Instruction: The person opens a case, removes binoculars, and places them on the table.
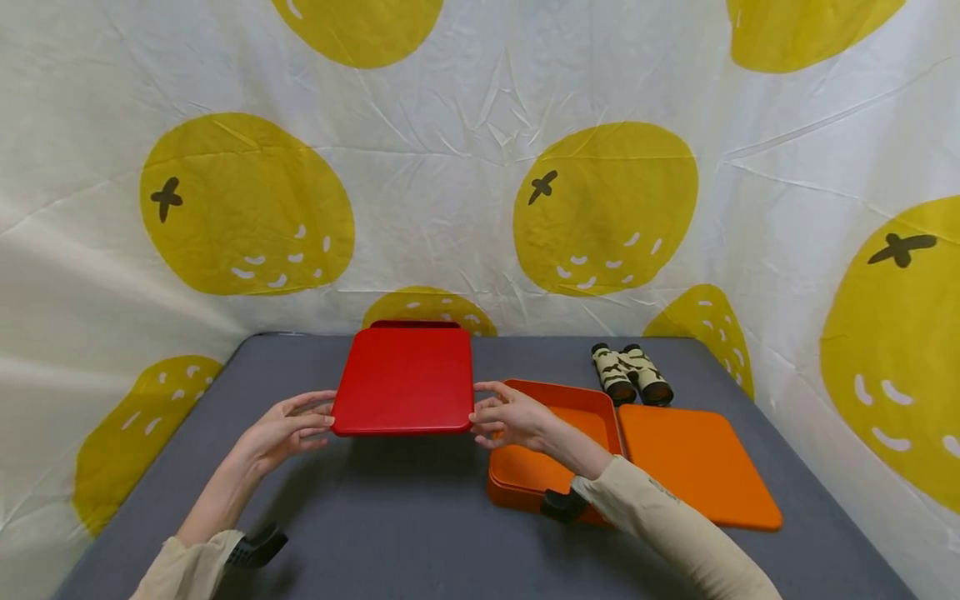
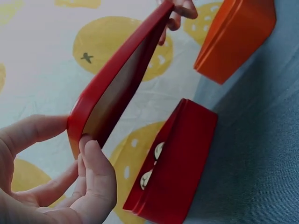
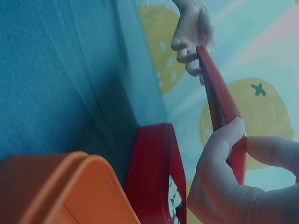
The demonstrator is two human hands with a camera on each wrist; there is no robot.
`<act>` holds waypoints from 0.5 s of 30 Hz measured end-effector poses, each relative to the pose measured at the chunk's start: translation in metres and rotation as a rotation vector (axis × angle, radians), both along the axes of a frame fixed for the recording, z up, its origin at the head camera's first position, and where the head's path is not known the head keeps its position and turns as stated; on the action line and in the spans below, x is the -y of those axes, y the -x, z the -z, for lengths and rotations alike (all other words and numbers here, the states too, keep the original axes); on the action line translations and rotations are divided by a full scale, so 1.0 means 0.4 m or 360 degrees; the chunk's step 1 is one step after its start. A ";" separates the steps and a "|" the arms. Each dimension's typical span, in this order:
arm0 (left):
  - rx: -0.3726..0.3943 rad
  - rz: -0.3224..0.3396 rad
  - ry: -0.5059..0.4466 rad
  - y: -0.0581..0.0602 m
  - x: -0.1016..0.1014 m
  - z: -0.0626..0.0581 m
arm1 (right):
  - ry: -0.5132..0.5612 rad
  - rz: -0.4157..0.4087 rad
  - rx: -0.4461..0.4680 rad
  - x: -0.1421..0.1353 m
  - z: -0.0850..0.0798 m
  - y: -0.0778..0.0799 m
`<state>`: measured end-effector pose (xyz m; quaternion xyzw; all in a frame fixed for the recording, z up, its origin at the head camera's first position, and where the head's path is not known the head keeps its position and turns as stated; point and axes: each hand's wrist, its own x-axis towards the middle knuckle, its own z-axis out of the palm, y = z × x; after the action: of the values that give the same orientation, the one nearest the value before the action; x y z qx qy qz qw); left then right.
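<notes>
Both hands hold a red lid tilted up off the table. My left hand pinches its left edge between thumb and fingers, while my right hand pinches the right edge. Behind and below the lid stands an open red box, mostly hidden in the head view. Inside it, the left wrist view shows two pale round things; their kind is unclear. The lid and the red box are apart.
An open orange box stands under and beside my right forearm. Right of it lies a flat orange lid. Camouflage-patterned binoculars rest behind that lid. A printed cloth hangs round the grey table.
</notes>
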<state>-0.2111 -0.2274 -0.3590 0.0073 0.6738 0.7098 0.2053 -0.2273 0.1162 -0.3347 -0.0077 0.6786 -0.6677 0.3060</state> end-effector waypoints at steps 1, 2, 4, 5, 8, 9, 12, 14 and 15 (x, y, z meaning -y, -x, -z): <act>-0.0017 0.0026 0.0021 -0.003 0.001 -0.001 | 0.0000 -0.0009 -0.0001 -0.001 0.000 -0.005; -0.0027 0.0046 0.0050 -0.006 0.002 -0.002 | -0.0002 -0.0016 -0.0002 -0.003 0.001 -0.011; -0.0050 0.0089 0.0103 -0.013 0.004 -0.004 | -0.0006 -0.0027 -0.0004 -0.006 0.001 -0.022; -0.0060 0.0107 0.0127 -0.017 0.006 -0.005 | -0.0009 -0.0033 -0.0006 -0.006 0.002 -0.027; -0.0094 0.0165 0.0203 -0.027 0.008 -0.007 | -0.0009 -0.0056 -0.0016 -0.009 0.005 -0.043; -0.0102 0.0182 0.0227 -0.030 0.009 -0.008 | -0.0007 -0.0063 -0.0016 -0.010 0.007 -0.047; -0.0087 0.0214 0.0259 -0.037 0.010 -0.009 | -0.0003 -0.0088 -0.0025 -0.013 0.012 -0.060; -0.0062 0.0232 0.0258 -0.041 0.011 -0.009 | -0.0006 -0.0098 -0.0034 -0.016 0.015 -0.068; -0.0052 0.0241 0.0257 -0.043 0.013 -0.008 | -0.0009 -0.0102 -0.0038 -0.017 0.017 -0.071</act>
<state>-0.1941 -0.2325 -0.3559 0.0533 0.7295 0.6355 0.2472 -0.1988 0.1228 -0.3415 -0.0364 0.6834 -0.6556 0.3191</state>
